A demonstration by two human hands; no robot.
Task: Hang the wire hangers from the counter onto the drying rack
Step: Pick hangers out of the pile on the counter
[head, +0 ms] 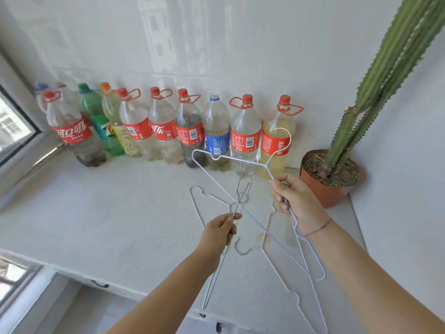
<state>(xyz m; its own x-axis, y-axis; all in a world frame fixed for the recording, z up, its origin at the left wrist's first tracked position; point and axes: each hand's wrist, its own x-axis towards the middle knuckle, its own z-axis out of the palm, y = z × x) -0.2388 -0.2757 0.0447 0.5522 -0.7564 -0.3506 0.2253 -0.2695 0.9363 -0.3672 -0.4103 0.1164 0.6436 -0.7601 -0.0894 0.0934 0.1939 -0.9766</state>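
Note:
My right hand (297,204) grips a pale blue wire hanger (218,180) near its neck, lifted above the white counter (108,213); its hook curls up in front of the bottles. My left hand (220,231) pinches a greenish wire hanger (216,273) seen edge-on, tilted from near the counter's front edge up toward the bottles. A white wire hanger (286,276) lies flat on the counter beneath my right forearm. Another pale hanger (204,198) lies flat further left, partly behind the held ones. No drying rack is in view.
A row of several plastic bottles (163,131) lines the tiled back wall. A tall cactus in a terracotta pot (325,186) stands at the right corner. A window frame (16,131) borders the counter on the left.

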